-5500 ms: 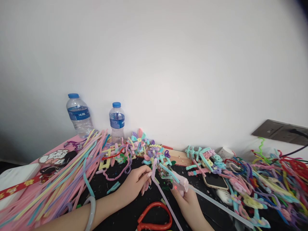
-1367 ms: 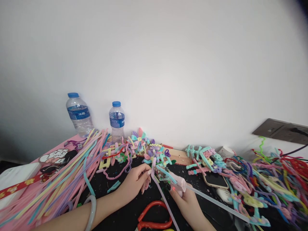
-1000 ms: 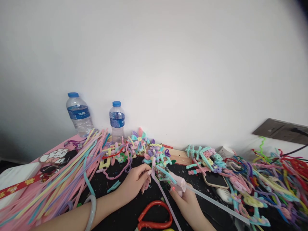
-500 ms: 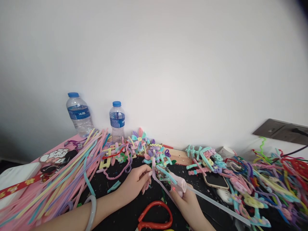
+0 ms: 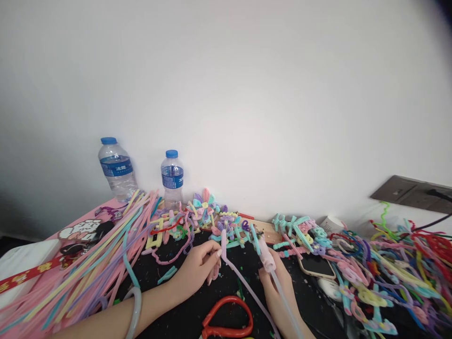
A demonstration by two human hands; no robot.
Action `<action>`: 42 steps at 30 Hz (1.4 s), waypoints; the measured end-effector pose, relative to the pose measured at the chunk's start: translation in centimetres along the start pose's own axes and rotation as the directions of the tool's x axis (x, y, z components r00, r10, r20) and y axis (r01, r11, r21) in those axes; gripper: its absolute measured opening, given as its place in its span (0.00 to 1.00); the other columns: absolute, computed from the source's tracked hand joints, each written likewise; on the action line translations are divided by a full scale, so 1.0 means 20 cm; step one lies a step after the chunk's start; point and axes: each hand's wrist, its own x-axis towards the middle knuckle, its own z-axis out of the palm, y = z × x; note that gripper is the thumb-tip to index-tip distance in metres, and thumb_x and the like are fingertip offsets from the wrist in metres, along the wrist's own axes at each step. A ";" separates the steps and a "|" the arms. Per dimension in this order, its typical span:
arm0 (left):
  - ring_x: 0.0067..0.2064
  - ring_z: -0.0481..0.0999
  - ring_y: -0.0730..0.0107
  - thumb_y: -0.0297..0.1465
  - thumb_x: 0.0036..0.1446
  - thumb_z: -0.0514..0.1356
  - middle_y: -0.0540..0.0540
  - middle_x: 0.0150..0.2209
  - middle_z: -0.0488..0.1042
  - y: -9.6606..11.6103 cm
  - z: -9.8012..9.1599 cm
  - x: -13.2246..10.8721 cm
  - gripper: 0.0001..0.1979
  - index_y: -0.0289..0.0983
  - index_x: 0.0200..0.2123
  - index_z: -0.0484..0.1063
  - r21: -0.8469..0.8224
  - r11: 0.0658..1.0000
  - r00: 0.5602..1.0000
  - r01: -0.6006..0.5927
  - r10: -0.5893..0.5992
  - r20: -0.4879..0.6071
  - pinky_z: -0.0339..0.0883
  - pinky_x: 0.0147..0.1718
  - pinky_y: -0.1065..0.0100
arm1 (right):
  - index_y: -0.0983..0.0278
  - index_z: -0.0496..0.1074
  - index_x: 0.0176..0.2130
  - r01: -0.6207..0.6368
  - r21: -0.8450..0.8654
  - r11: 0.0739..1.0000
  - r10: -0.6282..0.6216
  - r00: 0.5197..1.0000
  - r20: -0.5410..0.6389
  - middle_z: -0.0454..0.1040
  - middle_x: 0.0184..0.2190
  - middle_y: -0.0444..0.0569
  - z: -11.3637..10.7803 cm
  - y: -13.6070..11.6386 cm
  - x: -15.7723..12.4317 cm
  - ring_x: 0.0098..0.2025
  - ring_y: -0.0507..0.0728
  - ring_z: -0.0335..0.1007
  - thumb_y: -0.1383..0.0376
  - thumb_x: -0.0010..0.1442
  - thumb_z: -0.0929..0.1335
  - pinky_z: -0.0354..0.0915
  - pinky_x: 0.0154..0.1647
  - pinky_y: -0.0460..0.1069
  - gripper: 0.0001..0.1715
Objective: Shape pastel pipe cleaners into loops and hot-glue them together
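Observation:
My left hand (image 5: 196,271) rests on the black tabletop with its fingers pinched on a lilac pipe cleaner (image 5: 243,282) that runs down to the right. My right hand (image 5: 278,288) is wrapped round a small pink glue gun (image 5: 266,254), its nozzle aimed away at the pastel pipe-cleaner flowers (image 5: 229,229) by the wall. A clear glue stick (image 5: 287,306) trails back from the gun along my wrist. A pale bangle (image 5: 133,310) sits on my left wrist.
Long loose pipe cleaners (image 5: 88,268) fan across the left. Two water bottles (image 5: 116,169) (image 5: 172,178) stand against the wall. Red scissors (image 5: 228,318) lie near the front edge. A phone (image 5: 316,267) and a tangle of bright pipe cleaners (image 5: 391,268) fill the right; a socket plate (image 5: 411,193) is on the wall.
My right hand has swung the glue gun from pointing left at the piece by my left fingers to pointing away toward the wall. My left hand has stayed put.

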 end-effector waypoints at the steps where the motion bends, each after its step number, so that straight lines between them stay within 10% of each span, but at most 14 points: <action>1: 0.17 0.63 0.77 0.40 0.62 0.50 0.53 0.19 0.67 0.00 0.00 0.00 0.14 0.36 0.30 0.64 -0.004 1.000 1.000 -0.001 0.001 -0.001 0.58 0.17 0.75 | 0.65 0.63 0.55 -0.020 -0.004 1.000 0.020 1.000 -0.008 0.72 0.48 0.56 0.00 0.01 0.00 0.47 0.62 0.70 0.61 0.62 0.59 0.66 0.47 0.53 0.22; 12: 0.18 0.63 0.76 0.37 0.59 0.53 0.52 0.20 0.66 0.03 0.00 -0.02 0.12 0.36 0.27 0.63 -0.060 0.998 1.000 -0.013 0.013 0.005 0.58 0.16 0.76 | 0.67 0.57 0.57 -0.054 -0.087 0.995 0.046 0.995 -0.090 0.64 0.55 0.61 0.05 0.16 0.03 0.58 0.67 0.59 0.69 0.57 0.60 0.58 0.55 0.62 0.28; 30: 0.16 0.64 0.77 0.34 0.57 0.53 0.50 0.17 0.71 0.03 -0.02 -0.01 0.11 0.36 0.24 0.62 -0.217 0.976 1.000 -0.020 0.015 -0.027 0.53 0.15 0.77 | 0.66 0.56 0.57 -0.026 -0.526 0.850 -0.002 0.999 -0.052 0.65 0.49 0.61 0.05 0.11 0.02 0.48 0.70 0.62 0.75 0.55 0.57 0.63 0.39 0.62 0.29; 42: 0.15 0.60 0.79 0.36 0.60 0.52 0.52 0.17 0.70 0.01 0.00 0.01 0.12 0.36 0.26 0.61 -0.129 0.991 1.000 0.025 -0.027 -0.015 0.52 0.14 0.77 | 0.62 0.63 0.43 0.496 -0.085 0.864 -0.460 0.847 0.265 0.68 0.41 0.52 0.00 -0.08 -0.04 0.43 0.62 0.64 0.71 0.50 0.71 0.64 0.43 0.55 0.21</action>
